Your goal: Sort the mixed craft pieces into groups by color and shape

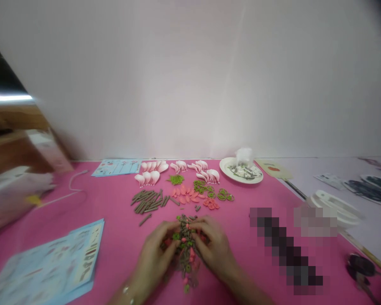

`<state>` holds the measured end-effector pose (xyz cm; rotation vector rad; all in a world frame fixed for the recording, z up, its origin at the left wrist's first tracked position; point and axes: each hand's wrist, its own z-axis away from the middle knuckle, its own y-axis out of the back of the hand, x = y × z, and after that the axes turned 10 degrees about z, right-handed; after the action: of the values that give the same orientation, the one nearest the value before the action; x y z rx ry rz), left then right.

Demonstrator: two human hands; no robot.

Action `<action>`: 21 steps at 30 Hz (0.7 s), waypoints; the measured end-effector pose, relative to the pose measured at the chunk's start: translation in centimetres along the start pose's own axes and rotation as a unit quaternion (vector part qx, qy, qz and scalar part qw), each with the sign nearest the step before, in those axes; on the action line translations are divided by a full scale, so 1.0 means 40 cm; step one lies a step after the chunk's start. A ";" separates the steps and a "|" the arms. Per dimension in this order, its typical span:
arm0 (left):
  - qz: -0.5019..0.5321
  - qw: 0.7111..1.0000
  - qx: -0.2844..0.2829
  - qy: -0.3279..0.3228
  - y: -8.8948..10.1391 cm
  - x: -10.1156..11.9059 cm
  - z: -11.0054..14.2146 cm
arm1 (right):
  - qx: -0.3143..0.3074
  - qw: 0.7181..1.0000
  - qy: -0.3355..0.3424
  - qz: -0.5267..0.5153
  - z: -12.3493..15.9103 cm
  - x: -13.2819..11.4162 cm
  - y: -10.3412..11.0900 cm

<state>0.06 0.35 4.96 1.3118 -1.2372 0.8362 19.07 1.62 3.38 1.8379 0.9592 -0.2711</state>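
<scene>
A loose pile of small brown, green and pink plastic building pieces (pixel 186 254) lies on the pink tabletop in front of me, blurred at its near end. My left hand (pixel 160 245) cups the pile's left side, thumb and forefinger apart, fingertips among the pieces. From the right, my right hand (pixel 211 241) curves in likewise, its fingers partly hidden behind the pile. Just beyond are brown sticks (pixel 147 201), coral petals (pixel 186 194), green rings (pixel 222 195) and coral flower-shaped pieces (pixel 211 204). Farther back stand rows of pale pink petal pieces (pixel 154 166) and a green cluster (pixel 177 179).
Printed instruction sheets (pixel 60 262) lie at left, with another blue sheet (pixel 117 167) by the wall. A white plate (pixel 241 180) holding scraps and clear plastic sits at back right. A pixelated dark object (pixel 287 250) lies right of my hands; a white cable (pixel 71 186) runs at left.
</scene>
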 end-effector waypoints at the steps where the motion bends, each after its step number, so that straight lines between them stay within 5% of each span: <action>1: 0.005 1.000 0.007 0.004 -0.002 0.004 0.007 | 0.000 1.000 0.008 -0.018 0.001 -0.009 0.005; 5: 0.045 0.998 0.017 0.032 -0.008 0.001 0.030 | -0.028 0.996 -0.005 -0.090 0.010 -0.044 0.019; 9: 0.070 0.997 -0.010 0.041 -0.012 -0.007 0.040 | -0.062 0.984 -0.090 -0.144 0.020 -0.059 0.017; 21: 0.092 0.990 -0.027 -0.100 -0.008 0.014 0.037 | -0.170 0.914 -0.204 -0.306 0.021 -0.082 0.023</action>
<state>0.23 -1.25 5.20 1.2746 -1.5472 0.8094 17.76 -0.86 5.48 1.0649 1.1720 -0.7856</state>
